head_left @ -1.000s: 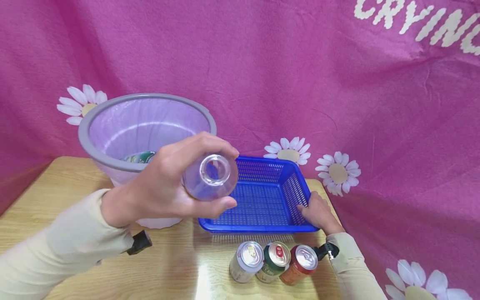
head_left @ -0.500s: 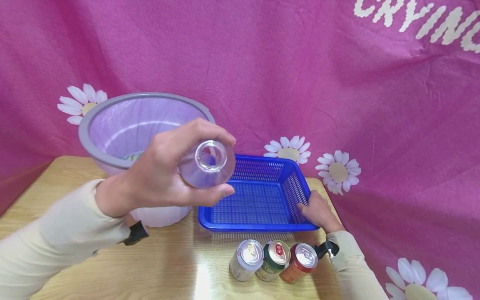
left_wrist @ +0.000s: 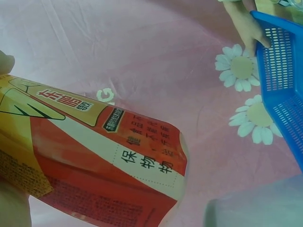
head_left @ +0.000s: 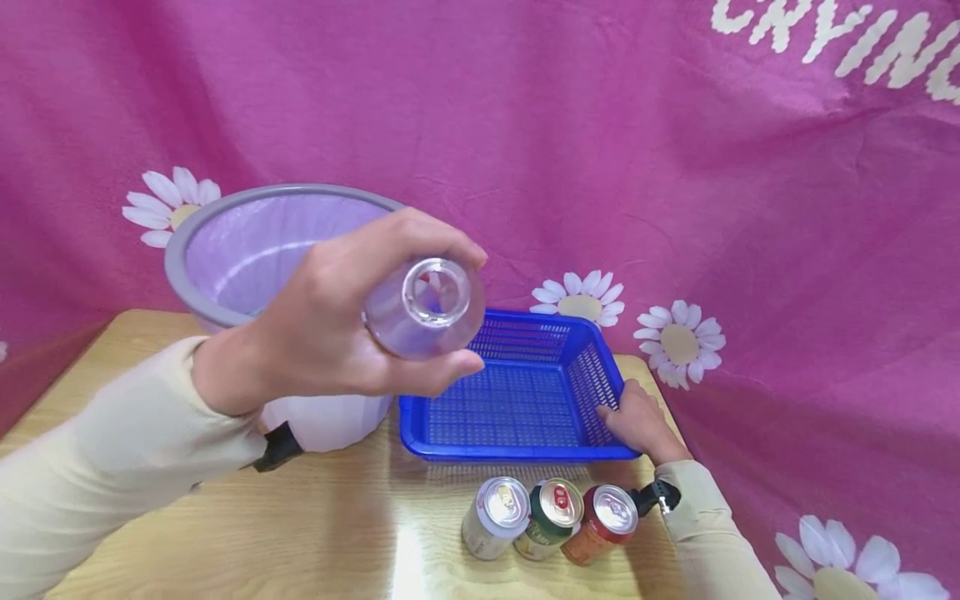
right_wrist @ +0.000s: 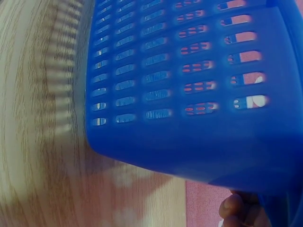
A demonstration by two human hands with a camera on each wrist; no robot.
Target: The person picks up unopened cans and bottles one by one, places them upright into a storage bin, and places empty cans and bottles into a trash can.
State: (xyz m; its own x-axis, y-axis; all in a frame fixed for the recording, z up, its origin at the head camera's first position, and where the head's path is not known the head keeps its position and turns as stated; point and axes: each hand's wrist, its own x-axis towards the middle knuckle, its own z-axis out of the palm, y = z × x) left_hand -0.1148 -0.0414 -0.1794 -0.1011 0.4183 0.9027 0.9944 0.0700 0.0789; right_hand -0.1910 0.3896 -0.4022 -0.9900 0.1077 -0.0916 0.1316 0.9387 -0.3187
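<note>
My left hand point(head_left: 330, 321) holds a clear plastic bottle point(head_left: 420, 329) in the air, between the bucket and the basket. Its uncapped mouth points towards the head camera. The left wrist view shows a red and yellow label with printed characters on the bottle point(left_wrist: 109, 156). Further right, my right hand point(head_left: 641, 425) grips the right rim of a blue plastic basket point(head_left: 525, 454); in the right wrist view the perforated basket wall point(right_wrist: 189, 142) fills most of the picture, with some fingers point(right_wrist: 234, 205) at the lower right. No object shows inside the basket.
A pale purple bucket point(head_left: 176, 271) with a grey rim stands at the left, its inside largely hidden by my hand. In front of the basket stand a silver can point(head_left: 491, 529), a green can point(head_left: 543, 529) and a red can point(head_left: 592, 537). A pink flowered cloth point(head_left: 480, 125) hangs behind.
My left hand and the bottle have risen, and now cover the green item that showed inside the bucket. The right hand, basket and cans stay put.
</note>
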